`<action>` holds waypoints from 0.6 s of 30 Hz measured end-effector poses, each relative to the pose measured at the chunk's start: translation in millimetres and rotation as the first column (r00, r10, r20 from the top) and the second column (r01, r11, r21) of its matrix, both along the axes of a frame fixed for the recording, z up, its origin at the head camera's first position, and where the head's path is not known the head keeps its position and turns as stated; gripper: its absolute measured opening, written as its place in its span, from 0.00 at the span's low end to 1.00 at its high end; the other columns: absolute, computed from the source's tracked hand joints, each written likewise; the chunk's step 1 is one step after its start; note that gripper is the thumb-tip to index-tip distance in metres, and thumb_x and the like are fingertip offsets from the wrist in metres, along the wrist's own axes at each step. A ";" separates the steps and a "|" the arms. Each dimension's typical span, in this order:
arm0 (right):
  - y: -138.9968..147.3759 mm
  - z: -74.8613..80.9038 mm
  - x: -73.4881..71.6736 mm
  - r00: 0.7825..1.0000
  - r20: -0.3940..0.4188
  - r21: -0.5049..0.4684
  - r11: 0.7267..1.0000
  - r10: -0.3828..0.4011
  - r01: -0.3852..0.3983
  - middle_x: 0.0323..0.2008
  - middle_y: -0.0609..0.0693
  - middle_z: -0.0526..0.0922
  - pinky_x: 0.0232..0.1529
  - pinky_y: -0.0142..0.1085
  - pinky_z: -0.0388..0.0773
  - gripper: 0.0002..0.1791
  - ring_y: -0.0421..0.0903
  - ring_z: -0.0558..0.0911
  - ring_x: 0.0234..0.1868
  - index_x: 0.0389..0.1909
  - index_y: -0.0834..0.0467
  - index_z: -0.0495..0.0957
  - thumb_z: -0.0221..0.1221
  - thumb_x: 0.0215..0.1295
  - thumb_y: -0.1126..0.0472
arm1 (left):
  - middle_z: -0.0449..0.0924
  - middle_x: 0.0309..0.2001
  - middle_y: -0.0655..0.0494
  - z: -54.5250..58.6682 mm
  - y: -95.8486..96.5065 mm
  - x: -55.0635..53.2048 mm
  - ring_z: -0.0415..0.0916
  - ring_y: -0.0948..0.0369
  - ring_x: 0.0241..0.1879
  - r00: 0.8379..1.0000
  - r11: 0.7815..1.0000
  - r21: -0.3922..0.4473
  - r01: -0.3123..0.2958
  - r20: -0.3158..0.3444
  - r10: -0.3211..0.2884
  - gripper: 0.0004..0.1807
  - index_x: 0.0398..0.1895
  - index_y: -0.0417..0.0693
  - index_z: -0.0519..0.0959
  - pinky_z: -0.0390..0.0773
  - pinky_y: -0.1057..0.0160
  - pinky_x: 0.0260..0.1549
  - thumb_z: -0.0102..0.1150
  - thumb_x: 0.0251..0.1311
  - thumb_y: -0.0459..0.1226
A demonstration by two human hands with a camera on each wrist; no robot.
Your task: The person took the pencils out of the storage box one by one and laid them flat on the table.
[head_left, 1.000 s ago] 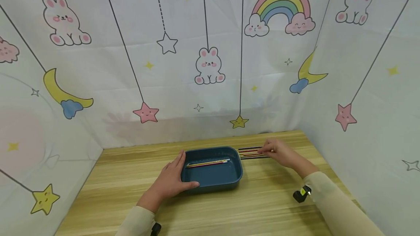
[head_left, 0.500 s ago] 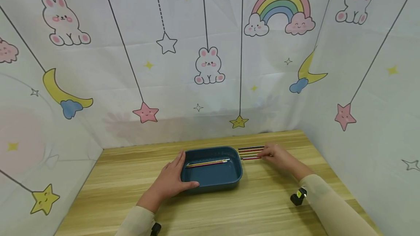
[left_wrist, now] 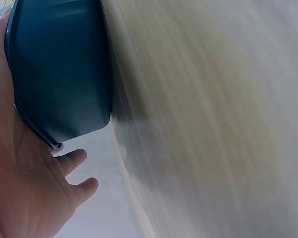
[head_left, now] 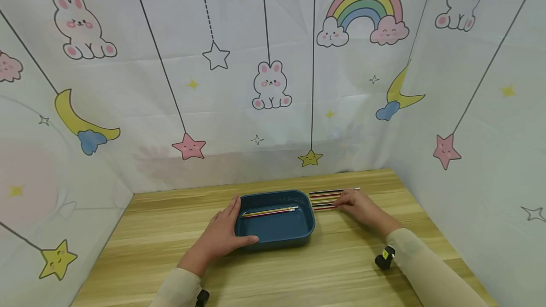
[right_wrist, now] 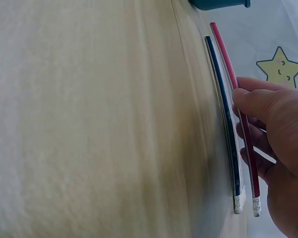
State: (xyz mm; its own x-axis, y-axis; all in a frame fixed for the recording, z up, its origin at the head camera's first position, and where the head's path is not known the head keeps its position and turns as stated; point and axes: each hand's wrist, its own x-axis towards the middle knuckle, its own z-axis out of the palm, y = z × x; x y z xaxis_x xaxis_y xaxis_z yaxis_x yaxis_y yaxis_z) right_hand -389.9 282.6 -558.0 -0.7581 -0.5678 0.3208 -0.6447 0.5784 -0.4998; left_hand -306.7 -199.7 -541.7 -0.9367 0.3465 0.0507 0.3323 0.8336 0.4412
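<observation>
In the head view a dark blue rectangular tray (head_left: 277, 231) stands on the table, holding a yellow pencil and a red pencil (head_left: 269, 212). My left hand (head_left: 222, 236) rests against the tray's left side, fingers straight, thumb along the near rim. Just right of the tray lies a row of several pencils (head_left: 322, 194) side by side. At their near side my right hand (head_left: 362, 207) pinches a red pencil (right_wrist: 225, 59) between thumb and fingers. Right wrist view: that pencil is tilted slightly off the row, beside a dark blue pencil (right_wrist: 223, 99) with a white eraser.
The wood-grain table (head_left: 298, 278) ends at a white cloth backdrop (head_left: 230, 122) printed with rabbits, stars and a rainbow. Cloth also stands on the left and right sides. Small black cameras (head_left: 385, 258) sit at both wrists.
My right hand has moved from over the middle of the pencil row toward its near side and now pinches the red pencil there. The left hand and tray have stayed put.
</observation>
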 end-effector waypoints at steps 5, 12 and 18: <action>1.1 -2.2 0.7 1.000 0.001 -0.013 1.000 -0.012 0.012 0.42 0.50 0.89 0.42 0.38 0.83 0.10 0.44 0.85 0.43 0.49 0.57 0.95 0.70 0.74 0.70 | 0.41 0.91 0.44 0.9 0.2 0.3 0.52 0.41 0.86 1.000 1.000 0.000 -0.002 0.009 0.002 0.76 0.92 0.43 0.42 0.54 0.29 0.80 0.67 0.58 0.78; -0.4 -4.1 0.6 0.999 -0.023 -0.003 0.999 -0.035 0.034 0.43 0.47 0.90 0.43 0.40 0.84 0.10 0.45 0.86 0.44 0.49 0.57 0.95 0.70 0.74 0.70 | 0.41 0.91 0.44 2.3 0.4 0.1 0.53 0.41 0.86 1.000 1.000 0.006 -0.003 0.009 0.003 0.75 0.92 0.43 0.42 0.54 0.29 0.80 0.69 0.59 0.76; -0.9 -6.7 -0.4 0.998 -0.043 0.016 0.999 -0.042 0.043 0.44 0.45 0.90 0.46 0.43 0.85 0.10 0.47 0.87 0.46 0.48 0.56 0.95 0.71 0.73 0.70 | 0.42 0.91 0.44 2.1 0.6 0.6 0.53 0.41 0.86 1.000 1.000 0.005 -0.007 0.014 0.007 0.74 0.92 0.43 0.43 0.54 0.29 0.80 0.70 0.59 0.75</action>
